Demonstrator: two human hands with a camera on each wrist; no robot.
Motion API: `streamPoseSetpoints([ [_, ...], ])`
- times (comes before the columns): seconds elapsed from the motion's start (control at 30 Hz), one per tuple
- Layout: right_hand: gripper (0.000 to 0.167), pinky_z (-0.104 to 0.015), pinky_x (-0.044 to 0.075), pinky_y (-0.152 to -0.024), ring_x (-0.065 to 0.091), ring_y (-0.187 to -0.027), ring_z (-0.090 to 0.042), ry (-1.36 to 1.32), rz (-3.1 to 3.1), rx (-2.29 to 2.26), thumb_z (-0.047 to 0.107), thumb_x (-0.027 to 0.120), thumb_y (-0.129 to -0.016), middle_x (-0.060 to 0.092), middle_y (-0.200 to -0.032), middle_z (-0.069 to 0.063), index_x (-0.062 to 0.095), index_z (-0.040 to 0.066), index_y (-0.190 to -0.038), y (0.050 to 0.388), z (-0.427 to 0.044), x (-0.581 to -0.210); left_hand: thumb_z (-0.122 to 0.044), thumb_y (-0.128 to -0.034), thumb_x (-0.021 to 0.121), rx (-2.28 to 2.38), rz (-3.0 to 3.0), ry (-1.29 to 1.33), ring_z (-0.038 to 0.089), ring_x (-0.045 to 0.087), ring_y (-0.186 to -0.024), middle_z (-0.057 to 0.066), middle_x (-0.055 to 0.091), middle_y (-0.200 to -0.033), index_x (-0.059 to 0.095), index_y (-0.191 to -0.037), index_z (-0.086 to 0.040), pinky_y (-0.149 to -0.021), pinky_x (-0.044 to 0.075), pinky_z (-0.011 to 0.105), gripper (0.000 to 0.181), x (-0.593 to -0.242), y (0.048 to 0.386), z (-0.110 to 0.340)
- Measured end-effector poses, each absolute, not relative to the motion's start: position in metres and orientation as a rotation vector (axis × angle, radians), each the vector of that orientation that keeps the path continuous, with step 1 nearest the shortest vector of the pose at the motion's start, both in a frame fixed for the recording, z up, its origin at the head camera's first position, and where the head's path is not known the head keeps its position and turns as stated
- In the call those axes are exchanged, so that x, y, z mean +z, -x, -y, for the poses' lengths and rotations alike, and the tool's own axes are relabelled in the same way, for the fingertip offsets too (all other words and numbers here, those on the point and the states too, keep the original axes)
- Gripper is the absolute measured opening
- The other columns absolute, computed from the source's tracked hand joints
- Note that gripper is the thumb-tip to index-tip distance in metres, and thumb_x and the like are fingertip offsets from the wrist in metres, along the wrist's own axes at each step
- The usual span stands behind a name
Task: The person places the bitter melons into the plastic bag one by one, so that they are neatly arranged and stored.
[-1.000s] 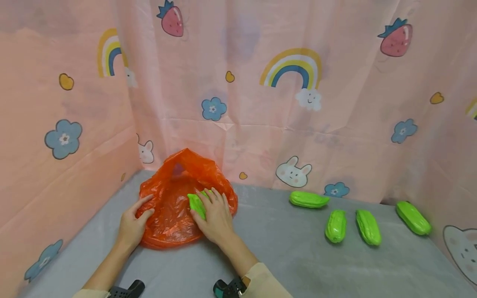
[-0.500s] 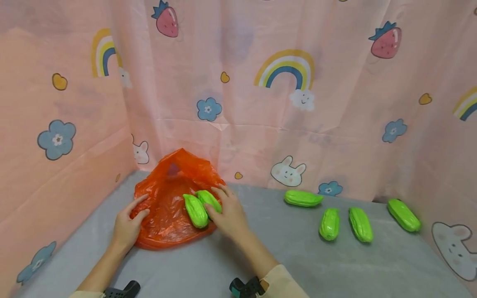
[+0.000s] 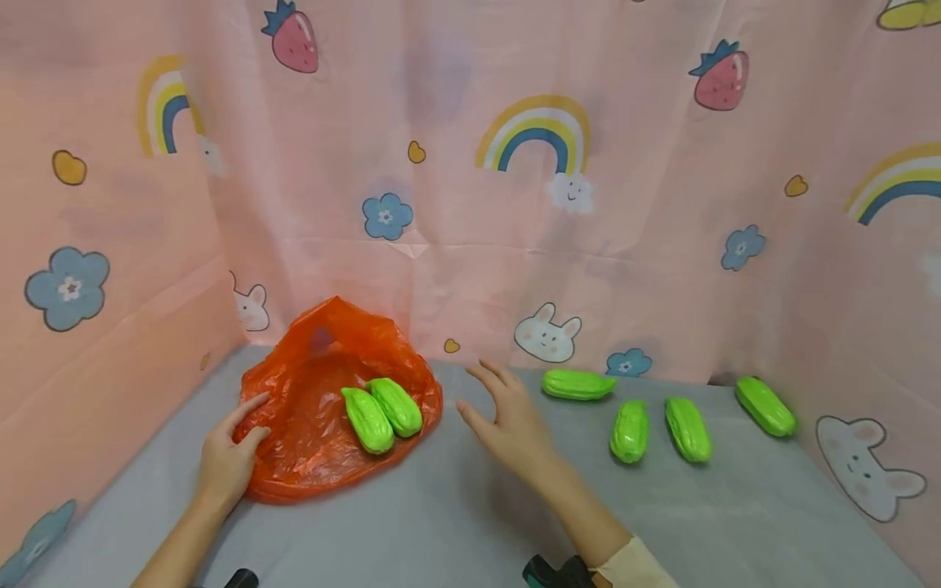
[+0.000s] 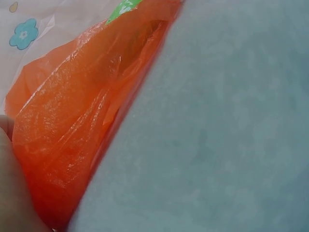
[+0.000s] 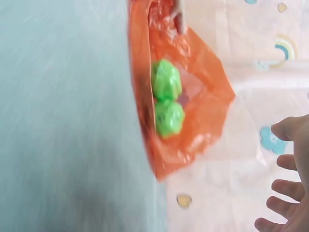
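An orange plastic bag (image 3: 297,433) lies with its mouth facing the person, two bright green ridged vegetables (image 3: 367,420) side by side inside its right part. The left hand (image 3: 223,465) holds the bag's left rim, thumb and forefinger over the plastic; the left wrist view shows part of that hand (image 4: 13,188) against the bag (image 4: 67,125). To the right of the bag, the right hand (image 3: 518,429) is raised off the grey surface, fingers spread and nothing in it. In the right wrist view this hand (image 5: 295,181) is apart from the bag (image 5: 207,101).
Several more green vegetables lie on the grey tabletop (image 3: 470,523) at the right: one near the back (image 3: 578,385), two in the middle (image 3: 629,431) (image 3: 689,429), one by the right wall (image 3: 765,406). Pink printed cloth (image 3: 456,269) stands behind and at both sides.
The right hand has let go of a green vegetable inside the bag and moved out to the right, fingers spreading. The left hand has stayed at the bag's left rim. The head view has shifted right.
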State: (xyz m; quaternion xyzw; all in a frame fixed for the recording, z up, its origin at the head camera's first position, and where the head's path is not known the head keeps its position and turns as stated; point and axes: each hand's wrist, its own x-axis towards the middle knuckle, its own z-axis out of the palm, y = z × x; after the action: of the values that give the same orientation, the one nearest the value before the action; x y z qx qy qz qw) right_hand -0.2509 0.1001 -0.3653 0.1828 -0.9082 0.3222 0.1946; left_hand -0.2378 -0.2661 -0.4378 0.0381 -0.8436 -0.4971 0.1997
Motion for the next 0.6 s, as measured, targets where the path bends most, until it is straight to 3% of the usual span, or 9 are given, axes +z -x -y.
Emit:
streamPoseSetpoints([
  [0.27, 0.051, -0.061, 0.048, -0.105, 0.051, -0.138, -0.041, -0.432, 2.508, 0.87, 0.027, 0.074, -0.092, 0.055, -0.149, -0.016, 0.062, 0.009, -0.137, 0.238, -0.158, -0.366, -0.008, -0.098, 0.051, -1.368, 2.363, -0.115, -0.002, 0.042, -0.108, 0.025, 0.049, -0.15, 0.055, -0.145, -0.009, -0.078, 0.033, 0.003, 0.047, -0.437, 0.24, 0.265],
  [0.6, 0.053, -0.067, 0.041, -0.108, 0.047, -0.139, -0.046, -0.283, 2.509, 0.826, 0.031, 0.068, -0.097, 0.051, -0.15, -0.021, 0.057, 0.006, -0.141, 0.234, -0.213, -0.36, -0.011, -0.1016, 0.049, -1.358, 2.396, -0.052, -0.008, 0.041, -0.088, 0.028, 0.05, -0.144, 0.052, -0.146, -0.006, -0.062, 0.046, 0.014, 0.045, -0.441, 0.238, 0.266],
])
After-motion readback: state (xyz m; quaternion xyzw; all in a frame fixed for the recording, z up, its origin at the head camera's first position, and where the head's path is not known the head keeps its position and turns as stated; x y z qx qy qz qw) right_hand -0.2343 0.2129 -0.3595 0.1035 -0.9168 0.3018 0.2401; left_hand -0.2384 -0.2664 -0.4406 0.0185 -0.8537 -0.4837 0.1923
